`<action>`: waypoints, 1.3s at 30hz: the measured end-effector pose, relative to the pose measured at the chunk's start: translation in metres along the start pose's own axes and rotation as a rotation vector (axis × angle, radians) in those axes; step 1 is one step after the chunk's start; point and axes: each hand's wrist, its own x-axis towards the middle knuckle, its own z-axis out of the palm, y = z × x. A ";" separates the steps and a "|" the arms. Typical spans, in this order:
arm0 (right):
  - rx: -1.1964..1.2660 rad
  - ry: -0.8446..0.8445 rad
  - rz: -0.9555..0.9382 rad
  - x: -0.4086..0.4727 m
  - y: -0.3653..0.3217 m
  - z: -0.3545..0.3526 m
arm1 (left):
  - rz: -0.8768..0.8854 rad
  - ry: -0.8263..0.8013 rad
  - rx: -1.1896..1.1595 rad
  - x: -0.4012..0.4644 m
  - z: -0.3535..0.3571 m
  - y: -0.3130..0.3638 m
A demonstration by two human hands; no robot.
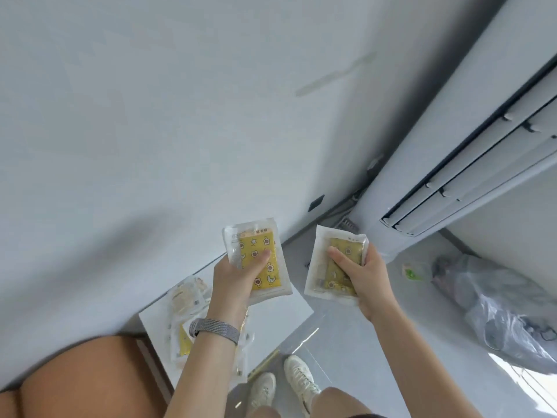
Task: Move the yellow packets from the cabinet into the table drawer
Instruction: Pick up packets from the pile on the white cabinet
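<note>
Pale grey wall (pixel 150 116) fills upper left; floor-standing air conditioner (pixel 452 152) upper right; glossy grey floor (pixel 376 342) below; brown seat (pixel 75 375) lower left.

Bare forearms are seen, no sleeves. A grey woven mesh band (pixel 214 326) is worn on the left wrist. White lace-up sneakers (pixel 298 377) and light-coloured shorts (pixel 337 402) are worn.

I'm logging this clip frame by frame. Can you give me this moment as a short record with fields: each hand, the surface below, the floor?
left hand: grips left packet, thumb on its front
right hand: grips right packet, thumb on its front
white surface: below the hands, more packets lying on it
wrist: grey band on left
floor: plastic bag at right
</note>
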 end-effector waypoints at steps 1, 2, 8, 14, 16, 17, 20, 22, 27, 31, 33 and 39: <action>0.043 0.041 -0.008 -0.006 -0.004 -0.006 | 0.006 -0.038 0.023 0.000 0.007 0.009; 0.084 0.085 -0.017 -0.013 -0.008 -0.012 | 0.009 -0.079 0.046 -0.001 0.014 0.016; 0.256 0.341 -0.120 -0.046 -0.022 -0.066 | 0.029 -0.346 0.171 -0.010 0.076 0.041; 0.376 0.645 -0.182 -0.099 -0.011 -0.141 | 0.034 -0.629 0.294 -0.047 0.152 0.034; 0.420 0.753 -0.193 -0.123 0.000 -0.165 | 0.019 -0.721 0.335 -0.066 0.176 0.025; 0.441 0.800 -0.194 -0.136 0.005 -0.176 | 0.011 -0.763 0.362 -0.075 0.187 0.020; 0.503 0.948 -0.195 -0.176 0.022 -0.204 | -0.011 -0.889 0.429 -0.107 0.217 0.003; 0.529 1.029 -0.200 -0.201 0.033 -0.219 | -0.022 -0.959 0.459 -0.128 0.234 -0.008; 0.602 1.239 -0.210 -0.281 0.069 -0.255 | -0.045 -1.153 0.570 -0.198 0.267 -0.047; 0.677 1.364 -0.252 -0.353 0.103 -0.275 | -0.047 -1.288 0.627 -0.268 0.278 -0.086; 0.713 1.427 -0.258 -0.390 0.122 -0.285 | -0.066 -1.348 0.655 -0.306 0.279 -0.108; 0.774 1.608 -0.270 -0.505 0.187 -0.307 | -0.125 -1.540 0.757 -0.427 0.268 -0.171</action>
